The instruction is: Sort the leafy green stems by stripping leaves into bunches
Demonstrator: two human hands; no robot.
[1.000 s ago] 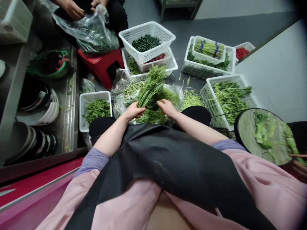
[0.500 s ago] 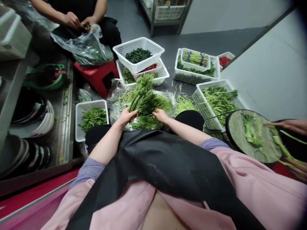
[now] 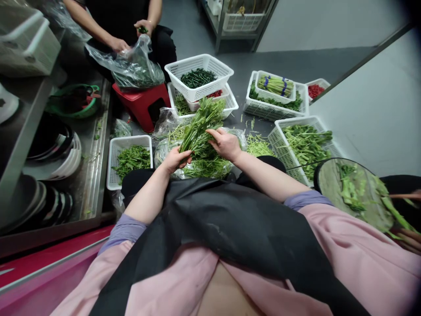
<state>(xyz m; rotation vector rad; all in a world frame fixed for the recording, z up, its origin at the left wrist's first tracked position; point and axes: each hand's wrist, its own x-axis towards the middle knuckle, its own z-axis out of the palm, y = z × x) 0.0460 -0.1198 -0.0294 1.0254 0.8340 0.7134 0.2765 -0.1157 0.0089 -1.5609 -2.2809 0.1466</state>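
Observation:
My left hand (image 3: 177, 159) is closed around the stems of a bunch of long leafy greens (image 3: 204, 118), which slants up and away from me. My right hand (image 3: 226, 144) is at the right side of that bunch, its thumb and fingers bent in on some of the greens. Exactly which stems it pinches is hard to make out. Beneath both hands, more thin green stems (image 3: 207, 168) lie heaped on a clear plastic bag (image 3: 161, 151) between my knees.
White baskets of greens stand left (image 3: 112, 169) and right (image 3: 275, 139); another with green chillies (image 3: 177, 70) is stacked ahead. Cut stems (image 3: 258, 145) litter the floor. A co-worker sits behind a red stool (image 3: 141, 103); another's hand is by a round board (image 3: 332, 193). Metal shelving (image 3: 98, 175) borders my left.
My right hand has risen from the lower right of the bunch to its upper right side. My left hand keeps its grip on the stems. The far co-worker's hands have moved apart.

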